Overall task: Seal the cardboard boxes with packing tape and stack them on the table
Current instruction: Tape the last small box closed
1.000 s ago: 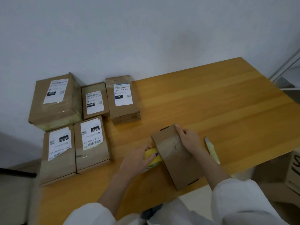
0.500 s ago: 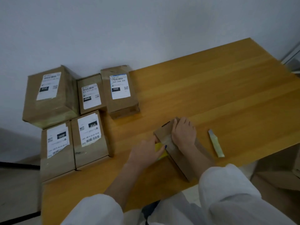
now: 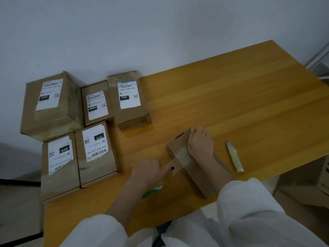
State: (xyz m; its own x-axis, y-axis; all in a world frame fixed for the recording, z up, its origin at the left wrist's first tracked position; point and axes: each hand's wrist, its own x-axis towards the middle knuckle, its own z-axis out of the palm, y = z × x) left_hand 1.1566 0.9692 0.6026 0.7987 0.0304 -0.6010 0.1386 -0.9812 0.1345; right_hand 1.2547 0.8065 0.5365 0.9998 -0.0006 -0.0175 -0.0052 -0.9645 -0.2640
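Status: small flat cardboard box (image 3: 195, 178) lies on the wooden table (image 3: 249, 104) near the front edge, turned at an angle, roughly mid-table. Clear tape strip (image 3: 179, 158) runs across its top near the far end and stretches off the left edge into the air.

Right hand (image 3: 200, 144): flat on the far end of the box top, fingers straight, pressing down where the tape lands. Not gripping anything.

Left hand (image 3: 148, 172): just left of the box, clenched around the yellow-green tape roll (image 3: 154, 189). Roll is blurred and mostly hidden under the palm. Index finger is stretched out along the pulled strip, purple nail showing.

Utility knife (image 3: 234, 157) lies on the table right of the box, close by, not touching it or either hand.

Five labelled boxes are grouped at the table's left end, side by side in two rows, none on top of another:
- back row: large box (image 3: 51, 106), smaller box (image 3: 97, 103), "060" box (image 3: 129, 98)
- front row: two "010" boxes (image 3: 59, 163) and (image 3: 97, 150), touching each other

White sleeves on both arms.
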